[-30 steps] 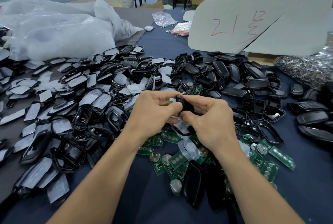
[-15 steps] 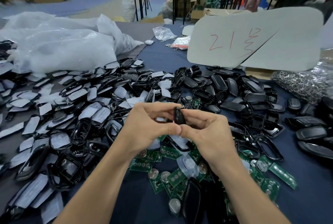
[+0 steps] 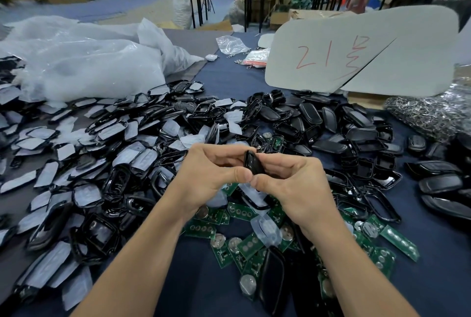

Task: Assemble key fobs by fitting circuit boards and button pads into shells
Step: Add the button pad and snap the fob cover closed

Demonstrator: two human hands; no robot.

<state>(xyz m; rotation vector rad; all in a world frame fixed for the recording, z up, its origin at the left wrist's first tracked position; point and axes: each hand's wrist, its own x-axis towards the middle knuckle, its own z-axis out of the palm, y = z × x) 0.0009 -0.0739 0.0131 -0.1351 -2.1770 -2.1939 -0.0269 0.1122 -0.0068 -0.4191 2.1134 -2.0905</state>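
A black key fob [image 3: 253,162] stands on edge between both hands, held above the table. My left hand [image 3: 212,173] pinches it from the left with thumb and fingers, and my right hand [image 3: 293,184] pinches it from the right; the two thumbs meet under it. Green circuit boards [image 3: 242,212] with round coin cells lie scattered below the hands. Black shell halves [image 3: 328,133] are heaped at the right. Shell frames with white film [image 3: 132,156] cover the left side.
A crumpled clear plastic bag [image 3: 84,61] lies at the back left. A grey card [image 3: 356,54] with red writing stands at the back right, beside a pile of metal key rings [image 3: 428,115]. A dark blue cloth [image 3: 193,278] covers the table.
The fob has turned from flat to standing on edge between my fingers. The camera has tilted up, so more of the room behind shows.
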